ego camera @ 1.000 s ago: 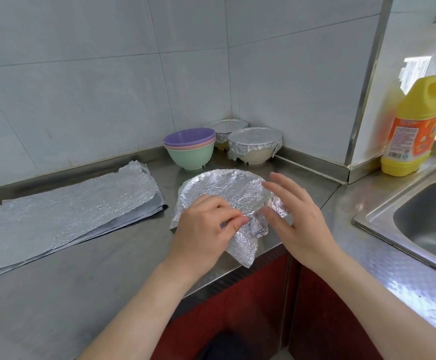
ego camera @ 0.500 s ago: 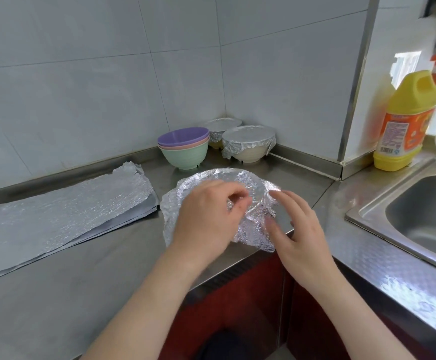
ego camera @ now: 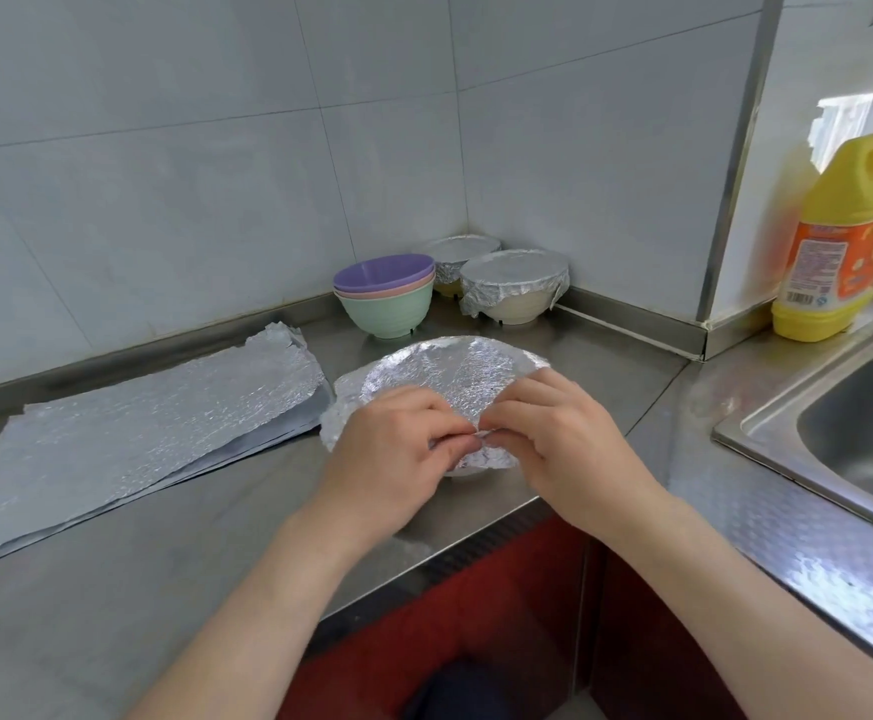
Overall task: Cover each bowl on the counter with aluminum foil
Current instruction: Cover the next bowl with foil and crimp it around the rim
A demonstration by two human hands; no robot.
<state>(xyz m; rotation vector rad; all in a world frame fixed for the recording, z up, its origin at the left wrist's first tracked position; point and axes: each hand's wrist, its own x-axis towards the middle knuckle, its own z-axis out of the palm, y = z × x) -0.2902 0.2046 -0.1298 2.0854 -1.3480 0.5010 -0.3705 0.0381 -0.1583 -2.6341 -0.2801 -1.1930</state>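
— Where's the bowl (ego camera: 463, 472)?
— At the counter's (ego camera: 112, 589) front edge, foil (ego camera: 450, 376) draped over it.
— Hands?
— Left hand (ego camera: 398, 449) and right hand (ego camera: 564, 439) each pinch the foil at its 6 o'clock edge.
— Around it?
— Spare foil sheets (ego camera: 154, 423) at 9, stacked bowls (ego camera: 385, 296) at 11, covered bowls (ego camera: 515, 283) at 1.

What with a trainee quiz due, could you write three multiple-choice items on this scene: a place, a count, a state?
1. Where do the spare foil sheets lie? A) in the sink B) on the counter, left of the front bowl C) beside the yellow bottle
2. How many bowls form the uncovered stack? A) two B) three C) five
3. How is the front bowl's foil? A) untouched B) torn in half C) pinched at its edge
Answers: B, they lie at the left; B, purple, pink, green; C, left hand and right hand pinch it.
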